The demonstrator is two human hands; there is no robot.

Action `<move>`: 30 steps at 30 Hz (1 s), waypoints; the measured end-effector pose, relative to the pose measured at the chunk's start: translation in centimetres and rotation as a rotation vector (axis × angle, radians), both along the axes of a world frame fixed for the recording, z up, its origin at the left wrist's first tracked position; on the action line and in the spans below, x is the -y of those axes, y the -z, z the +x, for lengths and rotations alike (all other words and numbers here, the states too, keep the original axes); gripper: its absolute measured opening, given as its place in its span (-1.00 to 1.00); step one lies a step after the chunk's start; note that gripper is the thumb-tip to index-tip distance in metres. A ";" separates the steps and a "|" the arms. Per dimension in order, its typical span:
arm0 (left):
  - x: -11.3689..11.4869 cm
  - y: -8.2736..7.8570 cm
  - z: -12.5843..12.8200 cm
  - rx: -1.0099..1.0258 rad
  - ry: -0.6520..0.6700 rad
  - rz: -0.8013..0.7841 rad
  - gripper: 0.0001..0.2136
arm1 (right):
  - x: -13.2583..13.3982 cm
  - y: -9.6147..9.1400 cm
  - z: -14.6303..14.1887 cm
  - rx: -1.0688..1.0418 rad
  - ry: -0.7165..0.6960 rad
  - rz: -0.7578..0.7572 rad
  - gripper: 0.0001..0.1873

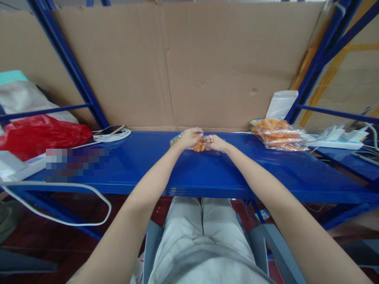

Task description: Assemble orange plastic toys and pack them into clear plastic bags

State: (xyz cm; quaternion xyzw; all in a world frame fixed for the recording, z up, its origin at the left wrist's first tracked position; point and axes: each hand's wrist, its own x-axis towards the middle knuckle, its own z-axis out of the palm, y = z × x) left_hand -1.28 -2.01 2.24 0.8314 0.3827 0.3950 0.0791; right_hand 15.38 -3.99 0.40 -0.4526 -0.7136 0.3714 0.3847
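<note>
A clear plastic packet with orange-brown pieces inside [199,147] is at the back middle of the blue table, between my two hands. What the pieces are, I cannot make out. My left hand [191,137] is closed over the packet's left part, where a colourful printed corner shows. At the other end, my right hand [217,143] grips the crinkled clear plastic. Both hands partly cover the packet. Off to the right lies a stack of similar orange packets [274,136] in clear wrapping.
A blue metal table [207,181] runs across in front of a tall cardboard sheet [207,67]. On the left are a red plastic bag [47,134], a phone [109,130] and a coiled white cable [114,135]. A white power strip [337,142] lies at the right.
</note>
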 end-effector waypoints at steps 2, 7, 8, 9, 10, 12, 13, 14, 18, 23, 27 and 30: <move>-0.6 -0.3 -1.3 -0.022 -0.130 -0.067 -0.76 | -0.1 0.0 0.2 0.045 -0.029 0.043 -0.87; -2.0 0.1 -3.8 -0.177 -0.429 -0.332 -0.70 | -0.2 -0.2 0.5 0.308 0.138 0.132 -0.91; -2.2 0.3 -4.0 -0.200 -0.419 -0.358 -0.68 | 0.0 -0.3 0.4 0.340 0.183 0.136 -0.92; -2.3 0.4 -4.2 -0.217 -0.399 -0.361 -0.66 | 0.1 -0.4 0.2 0.349 0.207 0.125 -0.93; -2.5 0.6 -4.2 -0.228 -0.381 -0.348 -0.66 | 0.3 -0.5 0.1 0.332 0.207 0.100 -0.92; -2.8 0.8 -4.3 -0.239 -0.368 -0.301 -0.66 | 0.7 -0.7 -0.2 0.238 0.166 0.025 -0.86; -2.9 0.9 -4.3 -0.242 -0.366 -0.282 -0.66 | 0.9 -0.8 -0.2 0.180 0.136 -0.018 -0.81; -3.0 1.0 -4.3 -0.244 -0.362 -0.266 -0.66 | 1.1 -1.0 -0.2 0.124 0.114 -0.057 -0.77; -3.1 1.0 -4.3 -0.233 -0.352 -0.221 -0.71 | 1.5 -1.4 0.1 -0.018 0.077 -0.149 -0.66; -2.9 1.2 -4.1 -0.201 -0.369 -0.227 -0.71 | 1.5 -1.4 -0.1 -0.074 0.160 -0.160 -0.66; -2.9 1.3 -4.1 -0.203 -0.380 -0.212 -0.71 | 1.5 -1.1 -0.7 -0.063 0.221 -0.146 -0.66; -2.8 1.4 -3.7 -0.222 -0.405 -0.204 -0.70 | 1.4 -1.0 -0.8 -0.048 0.209 -0.109 -0.68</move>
